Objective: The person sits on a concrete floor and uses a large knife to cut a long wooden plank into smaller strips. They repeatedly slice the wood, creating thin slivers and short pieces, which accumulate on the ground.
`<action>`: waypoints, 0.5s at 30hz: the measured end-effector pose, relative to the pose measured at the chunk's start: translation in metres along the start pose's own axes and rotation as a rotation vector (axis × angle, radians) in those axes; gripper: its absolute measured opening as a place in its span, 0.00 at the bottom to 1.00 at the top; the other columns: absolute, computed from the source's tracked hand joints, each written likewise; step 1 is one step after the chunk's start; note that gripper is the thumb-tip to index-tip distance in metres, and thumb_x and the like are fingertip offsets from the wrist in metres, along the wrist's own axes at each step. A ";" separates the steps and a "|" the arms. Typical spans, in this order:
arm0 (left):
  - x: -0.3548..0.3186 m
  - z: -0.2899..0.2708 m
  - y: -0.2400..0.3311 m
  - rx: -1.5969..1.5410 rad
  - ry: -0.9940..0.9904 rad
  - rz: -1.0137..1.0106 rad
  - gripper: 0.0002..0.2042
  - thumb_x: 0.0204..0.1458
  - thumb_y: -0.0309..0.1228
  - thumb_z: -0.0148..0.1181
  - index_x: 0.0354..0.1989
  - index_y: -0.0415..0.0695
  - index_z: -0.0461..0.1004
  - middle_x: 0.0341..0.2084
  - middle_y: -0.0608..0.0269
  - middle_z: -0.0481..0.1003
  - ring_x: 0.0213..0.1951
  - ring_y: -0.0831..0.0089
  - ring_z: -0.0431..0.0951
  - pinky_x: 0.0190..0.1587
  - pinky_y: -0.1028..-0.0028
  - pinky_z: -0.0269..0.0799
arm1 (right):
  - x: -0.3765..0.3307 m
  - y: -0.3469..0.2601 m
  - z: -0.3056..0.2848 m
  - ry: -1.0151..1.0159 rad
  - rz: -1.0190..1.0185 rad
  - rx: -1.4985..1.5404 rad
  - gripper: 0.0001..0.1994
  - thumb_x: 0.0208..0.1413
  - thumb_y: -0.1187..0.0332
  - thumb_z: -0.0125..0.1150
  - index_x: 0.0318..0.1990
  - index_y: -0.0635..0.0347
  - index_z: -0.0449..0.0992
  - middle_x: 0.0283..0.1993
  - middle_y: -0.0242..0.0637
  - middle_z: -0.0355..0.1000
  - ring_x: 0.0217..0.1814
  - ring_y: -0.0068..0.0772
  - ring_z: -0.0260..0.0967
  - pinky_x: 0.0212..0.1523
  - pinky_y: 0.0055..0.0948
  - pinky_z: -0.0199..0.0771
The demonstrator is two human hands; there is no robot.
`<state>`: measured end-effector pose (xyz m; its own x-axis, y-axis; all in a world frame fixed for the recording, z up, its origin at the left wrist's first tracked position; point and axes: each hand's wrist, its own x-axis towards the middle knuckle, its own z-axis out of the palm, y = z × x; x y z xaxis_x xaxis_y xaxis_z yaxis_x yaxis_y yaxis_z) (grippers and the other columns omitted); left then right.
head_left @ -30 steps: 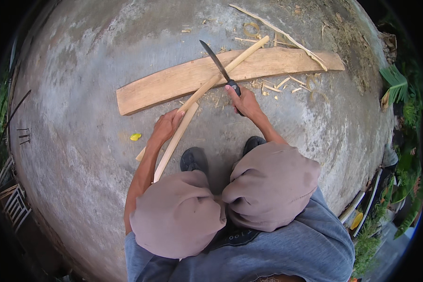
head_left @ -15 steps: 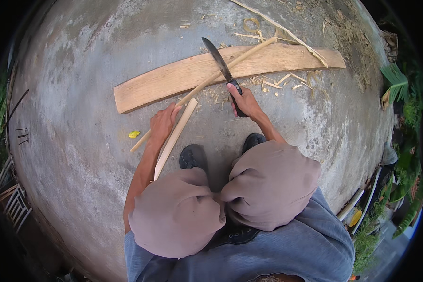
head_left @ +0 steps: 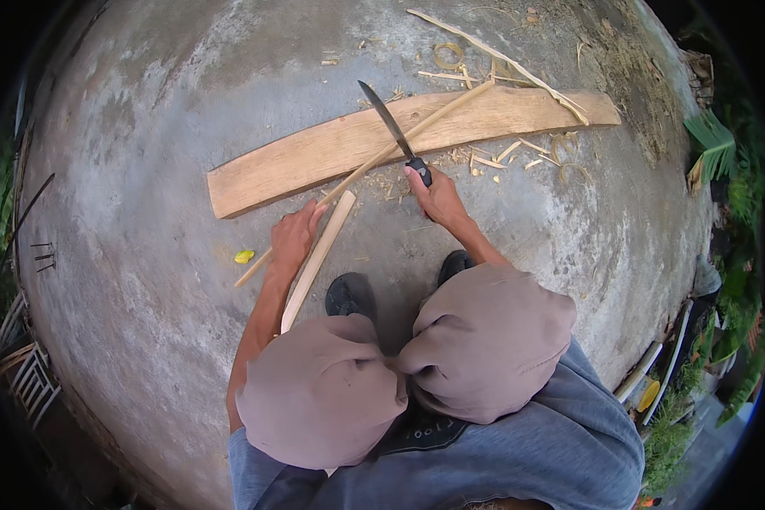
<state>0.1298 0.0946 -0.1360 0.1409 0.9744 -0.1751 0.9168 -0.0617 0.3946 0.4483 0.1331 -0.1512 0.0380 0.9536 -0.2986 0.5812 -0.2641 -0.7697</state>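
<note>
On the concrete floor (head_left: 144, 127), person crouched, knees up, both hands working in front.

left hand: (head_left: 293, 238) clenched around the thin bamboo stick (head_left: 399, 140) near its lower end.

stick axis: runs from about 8 o'clock by the left hand up to 2 o'clock, far tip resting across the wooden plank (head_left: 331, 149).

right hand: (head_left: 433, 194) closed tight on the black handle of the knife (head_left: 391, 127).

knife: blade points to 11 o'clock from the right hand, crossing the stick over the plank; whether the edge touches the stick, can't tell.

key relation: crossing point lies at 11 o'clock from the right hand, 2 o'clock from the left; right hand is the nearer one.

second piece: flat split strip (head_left: 319, 259) lies just beside the left hand, roughly parallel to the stick.

around: shavings (head_left: 510, 153) scattered at the plank's right half; small yellow scrap (head_left: 244, 256) at 9 o'clock of the left hand.
</note>
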 end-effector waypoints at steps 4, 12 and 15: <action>-0.017 0.006 -0.011 -0.015 0.089 0.031 0.16 0.70 0.48 0.50 0.47 0.49 0.76 0.27 0.44 0.80 0.33 0.39 0.81 0.35 0.45 0.73 | -0.015 -0.043 -0.022 -0.200 0.196 0.323 0.33 0.67 0.37 0.55 0.38 0.68 0.75 0.21 0.37 0.70 0.17 0.29 0.70 0.21 0.32 0.72; -0.017 0.006 -0.007 -0.032 0.069 0.030 0.14 0.70 0.45 0.51 0.45 0.47 0.74 0.27 0.45 0.80 0.32 0.39 0.80 0.34 0.45 0.73 | -0.016 -0.059 -0.026 0.225 -0.297 0.344 0.28 0.69 0.42 0.56 0.39 0.66 0.75 0.21 0.35 0.70 0.21 0.26 0.72 0.25 0.30 0.72; -0.014 0.008 -0.010 -0.032 0.079 0.049 0.14 0.70 0.45 0.51 0.43 0.47 0.73 0.27 0.45 0.80 0.32 0.40 0.80 0.34 0.46 0.73 | -0.011 -0.031 -0.019 -0.051 -0.020 0.163 0.30 0.68 0.40 0.56 0.35 0.66 0.74 0.20 0.37 0.70 0.19 0.29 0.72 0.22 0.33 0.72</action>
<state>0.1216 0.0801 -0.1454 0.1540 0.9845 -0.0835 0.8969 -0.1039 0.4299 0.4453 0.1337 -0.1130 -0.0162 0.9516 -0.3070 0.4417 -0.2686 -0.8560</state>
